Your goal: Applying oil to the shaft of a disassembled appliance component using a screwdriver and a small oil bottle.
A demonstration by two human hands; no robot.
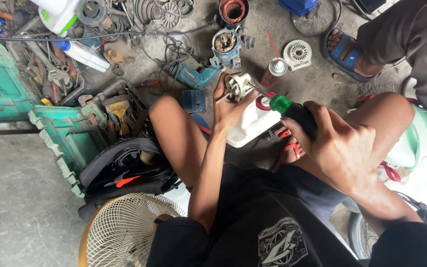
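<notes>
Black short-sleeved shirt (253,232), grey-white graphic print (282,244), bare forearms, bare knees

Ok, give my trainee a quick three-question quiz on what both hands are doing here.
1. True or false: the left hand holds the small motor part up off the floor.
2. Which hand has its grip on the screwdriver: A left, B right, C neither?
3. Fill in: the screwdriver's handle is black with a ____ collar.

Key: 1 true. 2 B, the right hand. 3 green.
</notes>
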